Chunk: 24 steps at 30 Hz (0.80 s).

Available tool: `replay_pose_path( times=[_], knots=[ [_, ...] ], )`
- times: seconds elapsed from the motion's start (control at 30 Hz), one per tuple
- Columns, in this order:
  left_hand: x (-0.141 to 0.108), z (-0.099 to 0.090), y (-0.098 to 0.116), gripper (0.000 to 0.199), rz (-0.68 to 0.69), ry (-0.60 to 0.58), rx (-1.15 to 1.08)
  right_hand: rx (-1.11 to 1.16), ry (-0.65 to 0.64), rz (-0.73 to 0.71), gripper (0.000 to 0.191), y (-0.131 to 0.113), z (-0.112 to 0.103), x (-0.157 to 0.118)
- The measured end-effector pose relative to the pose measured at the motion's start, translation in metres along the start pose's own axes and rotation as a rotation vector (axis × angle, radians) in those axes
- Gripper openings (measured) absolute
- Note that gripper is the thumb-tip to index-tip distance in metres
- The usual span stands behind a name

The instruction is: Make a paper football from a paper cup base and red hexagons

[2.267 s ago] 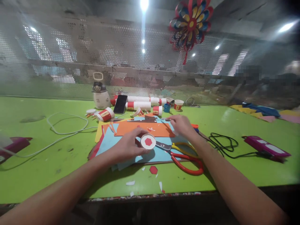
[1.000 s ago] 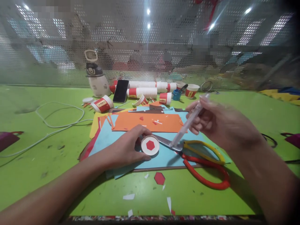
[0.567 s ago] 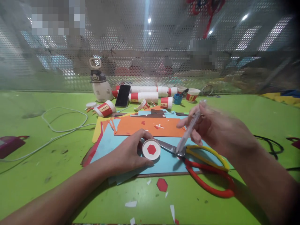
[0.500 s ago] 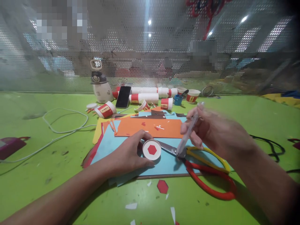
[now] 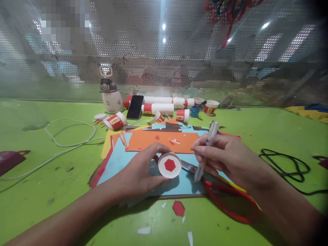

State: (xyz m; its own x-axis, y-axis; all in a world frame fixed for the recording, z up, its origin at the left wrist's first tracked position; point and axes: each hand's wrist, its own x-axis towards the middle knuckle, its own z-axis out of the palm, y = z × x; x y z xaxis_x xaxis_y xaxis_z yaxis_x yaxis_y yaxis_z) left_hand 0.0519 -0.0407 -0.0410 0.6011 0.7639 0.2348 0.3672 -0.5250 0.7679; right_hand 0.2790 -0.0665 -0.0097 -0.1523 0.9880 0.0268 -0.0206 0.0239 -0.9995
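My left hand (image 5: pixel 139 167) is closed round the side of a white paper cup (image 5: pixel 164 174), whose round base faces me. A red paper hexagon (image 5: pixel 170 165) lies in the middle of that base. To the right of the cup, my right hand (image 5: pixel 225 155) grips a clear-barrelled pen (image 5: pixel 210 136), its lower end pointing down. Scissors (image 5: pixel 230 213) with red and yellow handles lie below my right hand, partly covered by it, their blades running toward the cup. A second red hexagon (image 5: pixel 178 208) is on the green table in front of the papers.
Stacked coloured paper sheets (image 5: pixel 123 159) lie under my hands. Behind them are paper cups (image 5: pixel 115 121), a phone (image 5: pixel 135 107), a bottle (image 5: pixel 111 97) and a small blue pot (image 5: pixel 195 111). A white cable (image 5: pixel 70 148) loops at left, a black cord (image 5: pixel 287 164) at right.
The cup has shifted slightly right and nearer to me in my left hand. My right hand has lowered a little and steadied, with the pen now held more upright.
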Motion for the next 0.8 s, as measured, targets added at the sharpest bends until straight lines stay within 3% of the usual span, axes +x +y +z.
replay_pose_path(
  times=[0.23, 0.4, 0.57, 0.8],
  knots=[
    [-0.0003, -0.0005, 0.0003, 0.04, 0.01, 0.001, 0.046, 0.108, 0.062, 0.022, 0.007, -0.0072, -0.0002, -0.0035],
    [0.001, 0.0006, -0.0012, 0.04, 0.01, 0.012, 0.025, 0.039, -0.021, -0.047, 0.027, -0.0043, -0.0033, -0.0038],
    [-0.0002, 0.0017, -0.0011, 0.041, 0.0, 0.013, -0.005, 0.051, 0.015, -0.16, 0.036, -0.0029, -0.0021, -0.0054],
    [-0.0029, 0.0016, 0.0018, 0.039, -0.054, -0.026, -0.001, 0.185, 0.052, -0.183, 0.045, -0.0064, 0.0038, -0.0096]
  ],
)
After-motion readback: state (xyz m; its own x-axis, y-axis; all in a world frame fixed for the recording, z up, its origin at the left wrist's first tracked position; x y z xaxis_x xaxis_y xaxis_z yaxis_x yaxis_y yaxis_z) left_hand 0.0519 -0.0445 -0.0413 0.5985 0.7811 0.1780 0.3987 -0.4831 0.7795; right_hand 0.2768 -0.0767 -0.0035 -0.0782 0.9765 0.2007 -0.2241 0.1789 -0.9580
